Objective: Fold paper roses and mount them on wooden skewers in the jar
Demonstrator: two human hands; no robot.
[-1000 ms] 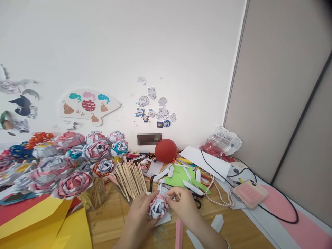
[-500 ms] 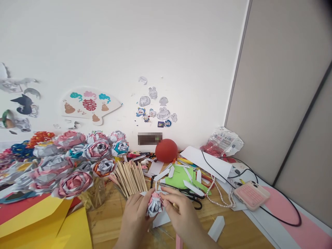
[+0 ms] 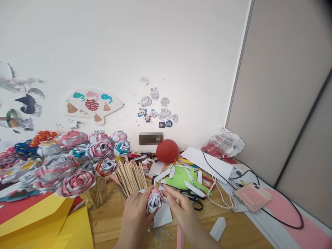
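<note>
My left hand (image 3: pixel 136 209) is closed around a small paper flower (image 3: pixel 155 201) with white and pink petals, keeping it above the wooden table. A narrow white strip sticks up from the flower's far side. To the right of the bloom is my right hand (image 3: pixel 183 209), its index finger and thumb at the flower's right edge. The pale end of a thin wooden stick (image 3: pixel 177 201) pokes out from its curled fingers; the rest of the stick is hidden. White paper (image 3: pixel 163 216) lies beneath the hands.
Finished paper flowers (image 3: pixel 77 181) crowd the left side, beside a bundle of wooden sticks (image 3: pixel 131 176). Yellow card (image 3: pixel 75 224) lies front left. Black-handled scissors (image 3: pixel 197 204), green paper (image 3: pixel 178 178), a bead string (image 3: pixel 220 204), a phone (image 3: pixel 253 196) and a cable are at right. A red ball (image 3: pixel 167 151) sits behind.
My right fingers have drawn slightly back from the flower, showing more of its right side. The left hand keeps its hold. The whole view has shifted a little.
</note>
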